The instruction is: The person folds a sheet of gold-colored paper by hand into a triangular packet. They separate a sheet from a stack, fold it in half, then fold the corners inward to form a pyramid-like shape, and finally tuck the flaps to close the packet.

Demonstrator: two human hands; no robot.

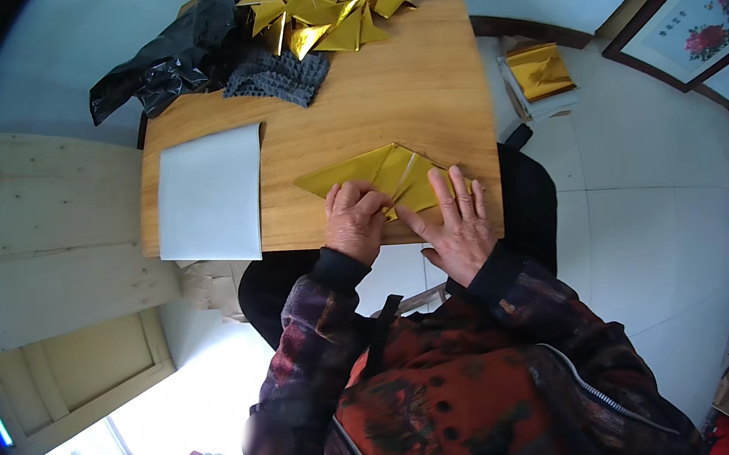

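A sheet of gold foil paper [394, 168], folded into a wide pointed shape with crease lines, lies near the front edge of the wooden table. My left hand [354, 220] is closed, with its curled fingers pinching the paper's near edge around the middle. Beside it, my right hand [460, 231] rests with fingers spread and stretched out over the right part of the paper. The hands cover some of the near edge. To the left lies a stack of silvery-white sheets [210, 197], apart from both hands.
At the table's far end sits a pile of folded gold paper pieces [335, 1]. Left of it are a black plastic bag [185, 53] and a dark grey cloth [278, 75]. More gold paper [540, 71] lies beyond the table's right edge, near a framed flower picture [693, 28].
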